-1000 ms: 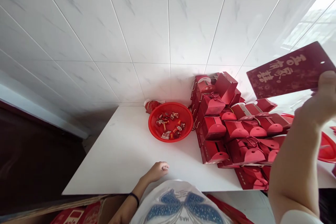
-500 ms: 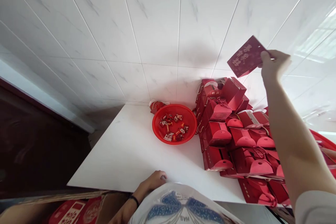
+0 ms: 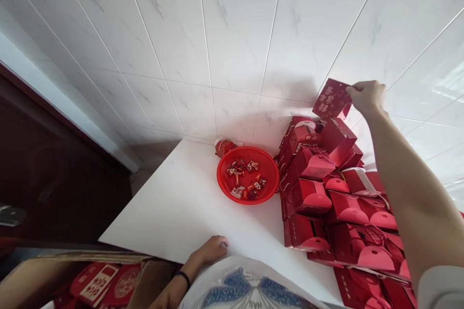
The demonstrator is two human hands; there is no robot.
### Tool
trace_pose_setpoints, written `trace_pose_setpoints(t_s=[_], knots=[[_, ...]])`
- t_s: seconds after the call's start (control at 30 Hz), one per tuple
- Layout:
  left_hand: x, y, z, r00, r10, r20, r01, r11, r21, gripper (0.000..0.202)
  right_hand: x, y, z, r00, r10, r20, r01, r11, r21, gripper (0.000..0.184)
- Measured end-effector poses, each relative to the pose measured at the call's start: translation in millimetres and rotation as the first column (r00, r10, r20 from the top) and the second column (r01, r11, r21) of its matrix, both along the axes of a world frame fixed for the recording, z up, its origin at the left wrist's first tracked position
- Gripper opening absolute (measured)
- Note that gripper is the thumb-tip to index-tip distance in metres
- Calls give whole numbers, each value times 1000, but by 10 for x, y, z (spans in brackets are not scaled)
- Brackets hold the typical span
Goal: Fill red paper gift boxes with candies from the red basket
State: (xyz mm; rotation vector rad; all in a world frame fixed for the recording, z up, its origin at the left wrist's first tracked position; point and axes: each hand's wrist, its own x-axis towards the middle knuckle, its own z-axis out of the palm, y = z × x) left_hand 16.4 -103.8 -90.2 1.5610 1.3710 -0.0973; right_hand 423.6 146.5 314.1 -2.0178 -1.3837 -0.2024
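The right hand [image 3: 369, 96] pinches a red box [image 3: 330, 100] by its upper edge, near the stacked boxes [image 3: 311, 196]; the left hand [image 3: 214, 249] is loosely fisted over the tabletop [image 3: 174, 198]. Probably light, stiff card, the box could crease, so edge holds suit.

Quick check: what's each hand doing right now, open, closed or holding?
Left hand: closed, fingers curled, nothing visible in it.
Right hand: closed, holding a red box.
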Motion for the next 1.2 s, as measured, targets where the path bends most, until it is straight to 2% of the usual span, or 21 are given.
trace_pose_setpoints(t_s=[0.1,0.23,0.37,0.57,0.77,0.87,0.93,1.07,1.13,1.2], knots=[[-3,-8,-8,1000,9,13,-9,1000,-1,42,26,31,-141,1000,-22,-12,21,996,-83,25],[-8,-12,-16,1000,23,21,-22,1000,-11,43,54,83,-243,999,-39,-24,37,996,-75,21],[-9,4,-30,1000,19,12,-19,1000,-16,44,38,128,-228,999,-41,-5,40,995,-89,18],[7,9,-45,1000,28,5,-28,1000,-14,42,2,133,-191,999,-17,-35,15,998,-60,27],[2,7,-63,999,35,20,-35,999,-13,43,-18,52,-179,1000,-5,2,5,997,-72,27],[-16,9,-81,998,39,39,-39,999,-14,43,-22,35,-188,1000,20,-2,-20,997,-78,35],[-25,11,-75,998,34,54,-34,999,-10,42,-40,17,-177,999,26,-18,-27,1000,-16,38],[-48,22,6,996,52,66,-53,998,17,40,-233,-185,-99,995,83,-59,-67,969,237,34],[-91,30,85,992,100,71,-102,995,21,41,-450,-423,-74,978,197,-73,-161,925,344,33],[-178,35,203,980,167,112,-171,985,25,43,-730,-739,-100,939,340,-54,-282,849,447,26]])
